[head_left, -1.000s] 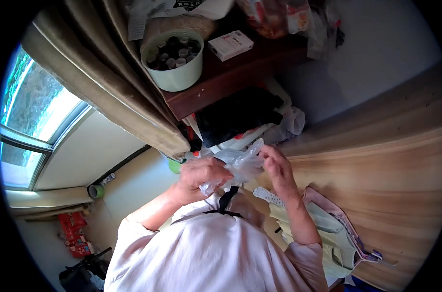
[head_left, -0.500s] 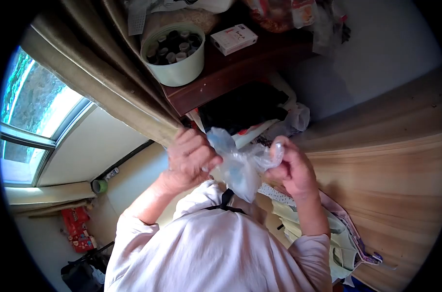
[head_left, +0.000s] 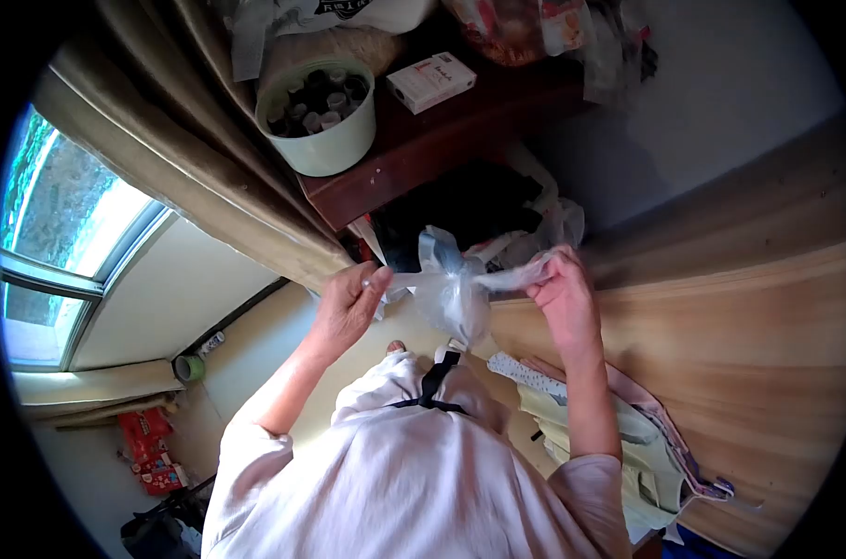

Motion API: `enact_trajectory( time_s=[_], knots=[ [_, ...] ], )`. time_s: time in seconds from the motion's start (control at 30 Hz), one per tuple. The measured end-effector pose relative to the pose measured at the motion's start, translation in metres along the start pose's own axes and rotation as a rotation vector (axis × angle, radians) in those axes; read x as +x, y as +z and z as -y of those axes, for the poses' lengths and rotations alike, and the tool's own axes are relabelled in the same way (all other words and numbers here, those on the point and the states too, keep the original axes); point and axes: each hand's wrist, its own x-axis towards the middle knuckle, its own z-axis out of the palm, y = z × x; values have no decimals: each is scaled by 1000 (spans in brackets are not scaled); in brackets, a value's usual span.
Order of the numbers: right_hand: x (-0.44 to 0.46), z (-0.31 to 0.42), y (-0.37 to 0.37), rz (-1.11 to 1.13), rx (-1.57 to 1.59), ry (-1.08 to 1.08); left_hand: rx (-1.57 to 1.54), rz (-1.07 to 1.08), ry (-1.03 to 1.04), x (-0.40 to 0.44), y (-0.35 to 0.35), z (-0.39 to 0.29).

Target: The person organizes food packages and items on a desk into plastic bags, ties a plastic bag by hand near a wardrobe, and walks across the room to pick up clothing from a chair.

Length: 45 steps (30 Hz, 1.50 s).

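Note:
A translucent plastic bag (head_left: 456, 303) hangs in front of my chest, gathered into a knot at its middle. My left hand (head_left: 350, 303) pinches one stretched end of it, pulled out to the left. The other end is drawn to the right, with the fingers of my right hand (head_left: 563, 289) closed on it. A bluish patch shows at the bag's upper part; what lies inside cannot be made out.
Ahead stands a dark wooden shelf (head_left: 423, 149) with a pale green tub (head_left: 325, 140) of small bottles and a white box (head_left: 431, 81). A curtain (head_left: 209, 177) hangs at the left, a wooden panel (head_left: 721, 345) at the right, beside hanging folded cloth (head_left: 619, 429).
My hands have moved apart, pulling the bag's two ends out straight to either side. The view has shifted slightly, and a foot now shows below.

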Motion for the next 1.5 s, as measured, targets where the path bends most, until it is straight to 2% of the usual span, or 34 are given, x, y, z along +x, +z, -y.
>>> enact_trajectory(
  time_s=[0.07,0.1,0.13,0.2,0.23,0.27,0.37,0.4,0.53,0.6,0.7,0.73,0.77,0.8,0.83,0.9,0.93,0.97,1.03,1.1,1.13,1.17,1.23,1.27,1.3,1.33,1.37,1.4,1.43,1.47,1.5],
  knots=[
    [-7,12,19,163,-230,53,6,66,105,5,7,-27],
    [-8,13,27,303,-396,13,9,98,160,7,13,-39],
    [-5,8,40,391,-680,-267,14,120,193,8,18,-47],
    [-16,-1,53,547,-801,0,127,53,456,10,28,-54],
    [-19,0,54,717,-943,-152,186,16,587,10,30,-54],
    [-22,0,54,701,-862,-181,207,53,575,8,33,-46],
    [-26,-10,38,637,-656,-159,-298,160,358,-7,40,-41],
    [-25,-11,34,613,-593,-134,-589,206,234,-10,48,-33],
    [-21,-8,38,577,-484,-162,-799,587,2,-16,71,-11],
    [-23,-10,40,515,-510,-161,-838,582,-73,-10,67,-12],
    [-26,9,49,190,-289,157,-807,534,-173,-2,60,-9],
    [-20,3,40,79,-218,126,-988,511,-257,0,58,-12],
    [-12,2,28,66,-139,65,-1167,482,-338,4,55,-15],
    [-12,4,24,46,-90,45,-1268,540,-404,7,49,-14],
    [-11,6,23,28,-44,22,-1199,546,-420,9,51,-9],
    [-16,12,34,164,-154,-52,-1063,564,-462,9,60,5],
    [-19,16,45,217,-304,-103,-770,534,-406,8,65,-3],
    [-17,15,57,317,-369,-178,-466,467,-152,3,74,-2],
    [-9,15,77,440,-468,-124,-235,555,147,-1,72,-12],
    [8,10,76,434,-416,-19,-197,553,410,0,72,2],
    [16,6,71,363,-463,9,-176,539,548,3,71,6],
    [25,-7,60,336,-418,52,-175,661,359,3,68,1],
    [24,-14,64,342,-647,-8,-173,869,-33,3,57,-18],
    [22,-24,74,371,-687,-295,-61,1007,-181,7,61,-21],
    [17,-33,83,394,-716,-584,-43,840,10,4,70,1],
    [2,-18,89,475,-837,-345,-21,669,199,-4,86,42],
    [-8,-12,96,608,-851,-338,-79,552,217,-11,92,52],
    [-14,-16,95,675,-894,-445,-133,435,240,-18,97,61],
    [-17,-19,94,736,-935,-555,-265,377,100,-24,99,50],
    [-19,-13,92,673,-964,-576,-397,319,-46,-31,100,38],
    [-16,-4,86,556,-995,-654,-405,402,-129,-24,90,29]
  ],
)
